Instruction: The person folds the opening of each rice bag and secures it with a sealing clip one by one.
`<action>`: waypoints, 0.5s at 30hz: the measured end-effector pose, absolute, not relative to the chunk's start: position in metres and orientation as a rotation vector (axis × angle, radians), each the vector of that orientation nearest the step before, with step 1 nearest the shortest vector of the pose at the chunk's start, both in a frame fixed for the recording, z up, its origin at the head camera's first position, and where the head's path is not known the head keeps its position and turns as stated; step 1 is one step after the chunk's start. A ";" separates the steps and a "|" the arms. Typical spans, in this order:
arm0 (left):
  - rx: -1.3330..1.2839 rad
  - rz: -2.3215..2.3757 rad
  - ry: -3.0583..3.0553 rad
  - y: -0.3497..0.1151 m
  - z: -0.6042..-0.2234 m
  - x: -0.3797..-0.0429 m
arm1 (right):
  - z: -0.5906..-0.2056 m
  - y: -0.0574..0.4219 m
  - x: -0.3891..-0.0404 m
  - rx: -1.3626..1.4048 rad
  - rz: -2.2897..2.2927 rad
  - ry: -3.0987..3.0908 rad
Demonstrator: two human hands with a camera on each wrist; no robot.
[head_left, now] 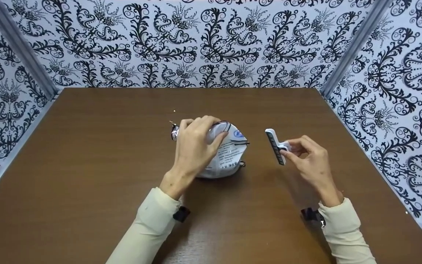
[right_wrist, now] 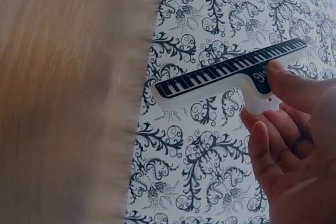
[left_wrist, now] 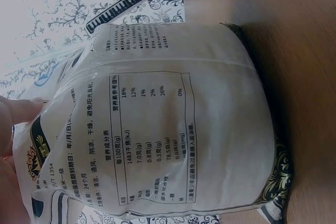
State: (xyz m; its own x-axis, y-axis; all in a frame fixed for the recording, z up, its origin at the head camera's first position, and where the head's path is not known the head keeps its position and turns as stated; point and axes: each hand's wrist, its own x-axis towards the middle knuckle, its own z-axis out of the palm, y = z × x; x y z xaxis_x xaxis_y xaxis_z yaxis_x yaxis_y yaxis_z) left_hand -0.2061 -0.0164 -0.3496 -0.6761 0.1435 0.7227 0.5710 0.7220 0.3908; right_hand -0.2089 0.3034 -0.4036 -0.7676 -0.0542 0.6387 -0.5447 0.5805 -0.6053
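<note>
A white bag point(head_left: 227, 161) is seen in the middle of the head picture, on a brown table point(head_left: 86, 165). The top of the bag is gripped by the left hand point(head_left: 195, 146), with the fingers bent over it and the thumb laid along the right side. Small dark writing and a blue mark are printed on the bag. In the left wrist picture, a box of words and numbers is shown on its side, and a black and gold pattern is seen at the right end of the bag.

A white clip point(head_left: 275, 148) is held by the right hand point(head_left: 311, 159), right of the middle in the head picture. Its small handle is pinched between the thumb and the fingers. The clip is kept apart from the bag, and black and white piano keys are printed along it.

Both arms are covered by pale sleeves point(head_left: 152, 216), seen at the bottom of the head picture. Across the top, the wall point(head_left: 214, 40) is covered with black curly shapes on white
</note>
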 end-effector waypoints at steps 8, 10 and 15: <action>-0.555 -0.798 -2.219 -0.017 -0.349 -0.205 | -0.402 0.297 -0.207 0.551 1.137 -2.240; -0.555 -0.800 -2.217 -0.017 -0.349 -0.205 | -0.401 0.295 -0.206 0.567 1.156 -2.240; -0.552 -0.805 -2.220 -0.017 -0.350 -0.205 | -0.399 0.290 -0.203 0.590 1.195 -2.242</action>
